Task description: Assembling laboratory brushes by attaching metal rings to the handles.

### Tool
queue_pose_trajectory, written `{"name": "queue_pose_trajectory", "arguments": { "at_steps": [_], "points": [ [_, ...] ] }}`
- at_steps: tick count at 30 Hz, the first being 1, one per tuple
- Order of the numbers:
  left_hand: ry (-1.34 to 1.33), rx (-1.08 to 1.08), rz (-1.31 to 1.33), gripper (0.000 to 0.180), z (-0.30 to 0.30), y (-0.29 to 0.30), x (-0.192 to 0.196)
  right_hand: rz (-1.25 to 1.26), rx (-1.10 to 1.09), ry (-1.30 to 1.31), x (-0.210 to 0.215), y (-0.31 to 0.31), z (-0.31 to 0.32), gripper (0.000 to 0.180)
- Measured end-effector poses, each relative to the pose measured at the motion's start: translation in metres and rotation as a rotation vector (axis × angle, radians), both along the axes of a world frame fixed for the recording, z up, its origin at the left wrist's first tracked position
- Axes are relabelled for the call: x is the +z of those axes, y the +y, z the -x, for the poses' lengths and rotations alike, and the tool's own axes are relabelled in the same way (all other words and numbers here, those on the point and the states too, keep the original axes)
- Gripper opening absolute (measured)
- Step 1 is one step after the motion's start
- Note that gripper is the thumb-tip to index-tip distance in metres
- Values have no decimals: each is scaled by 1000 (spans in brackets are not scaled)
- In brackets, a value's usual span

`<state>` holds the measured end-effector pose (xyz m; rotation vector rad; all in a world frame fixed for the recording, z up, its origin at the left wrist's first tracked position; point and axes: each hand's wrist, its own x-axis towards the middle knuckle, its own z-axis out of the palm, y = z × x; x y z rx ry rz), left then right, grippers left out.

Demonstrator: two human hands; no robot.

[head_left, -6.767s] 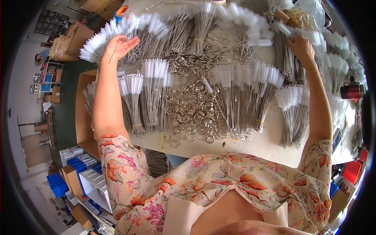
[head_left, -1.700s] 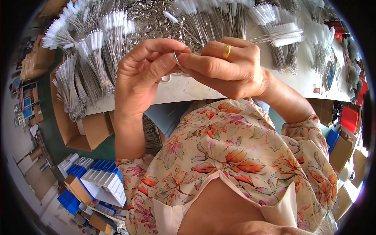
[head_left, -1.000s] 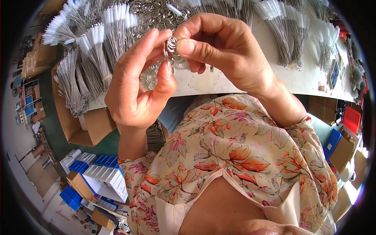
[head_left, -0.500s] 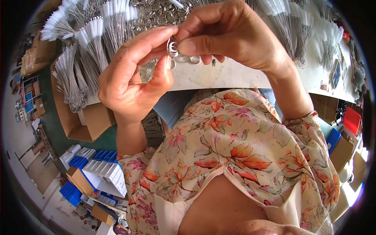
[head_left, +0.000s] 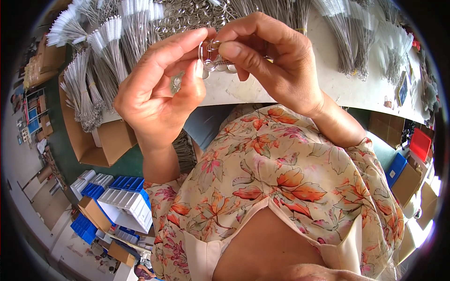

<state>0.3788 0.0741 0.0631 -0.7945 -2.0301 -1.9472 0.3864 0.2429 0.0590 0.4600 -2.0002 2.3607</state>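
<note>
Both hands are raised together above the table's near edge. My left hand point(head_left: 161, 86) pinches a thin metal split ring point(head_left: 200, 52) between thumb and fingertips, holding it on edge. Close against it, my right hand point(head_left: 276, 58) has thumb and forefinger closed at a small shiny metal loop point(head_left: 213, 46). Whether the ring and the loop are linked is too small to tell. Behind the fingers lies a heap of loose metal rings point(head_left: 192, 18), and a few rings sit nearer the table's edge.
Bundles of wire-handled brushes with white bristles point(head_left: 112, 40) lie at the left, more bundles point(head_left: 344, 37) at the right of the white table point(head_left: 281, 91). A cardboard box point(head_left: 110, 143) stands below the left edge. Blue and white bins point(head_left: 124, 201) are farther down left.
My right hand has lowered and turned slightly, its fingers spreading away from the left. The ring in my left hand now shows edge-on, and the small rings between the hands have shifted.
</note>
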Motion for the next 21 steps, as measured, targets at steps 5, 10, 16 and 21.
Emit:
{"name": "queue_pose_trajectory", "arguments": {
  "at_steps": [5,10,16,21],
  "points": [
    [-29,17,60,28,-1,0,1,-57,-52,-4,-2,-2,-1,10],
    [-124,-3,48,30,-3,-1,3,-8,1,-130,-1,1,-2,12],
    [-214,-32,143,30,-1,-2,3,-48,59,-175,-2,4,0,13],
    [309,181,185,28,-1,6,-13,-52,303,-295,6,16,12,16]
  ]
}}
